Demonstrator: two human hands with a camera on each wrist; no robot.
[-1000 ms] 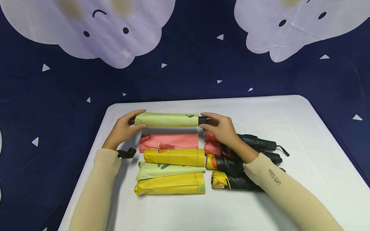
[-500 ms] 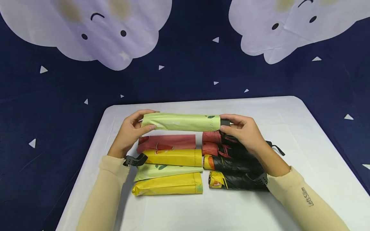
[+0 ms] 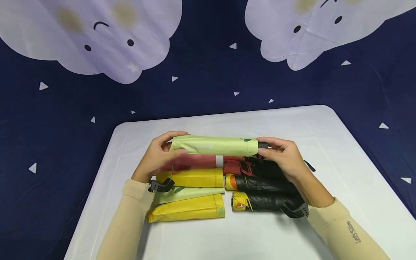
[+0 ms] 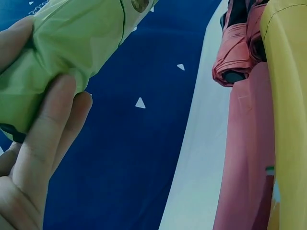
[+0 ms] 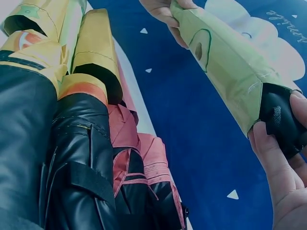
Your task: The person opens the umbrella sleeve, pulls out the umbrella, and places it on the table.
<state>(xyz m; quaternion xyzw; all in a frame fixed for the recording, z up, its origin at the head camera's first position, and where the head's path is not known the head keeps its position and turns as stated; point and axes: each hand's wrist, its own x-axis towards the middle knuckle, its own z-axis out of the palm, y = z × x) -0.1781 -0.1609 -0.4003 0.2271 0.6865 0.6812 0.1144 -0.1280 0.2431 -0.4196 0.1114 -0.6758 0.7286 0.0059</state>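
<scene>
A folded umbrella in a light green sleeve [image 3: 214, 145] is held up level above the far part of the table, its black end showing at the right. My left hand [image 3: 160, 153] grips the sleeve's left end, thumb in front and fingers behind. At the other end my right hand [image 3: 281, 155] pinches the black end [image 5: 278, 112] where it leaves the sleeve's mouth. In the right wrist view an avocado print marks the green cloth. Close below lie a pink sleeve [image 3: 195, 161] and pink-and-black folded umbrellas [image 3: 234, 167], partly covered in the head view.
Nearer me on the white table [image 3: 182, 242] lie a yellow sleeve [image 3: 191, 178], a green sleeve [image 3: 191, 195] and another yellow sleeve [image 3: 188, 208]. Yellow-and-black folded umbrellas [image 3: 269, 202] lie to their right. A dark blue cloth with clouds [image 3: 208, 54] rises behind.
Both hands have moved right and nearer with the green-sleeved umbrella. Less of its black end shows outside the sleeve than a second ago. The pieces on the table stay put.
</scene>
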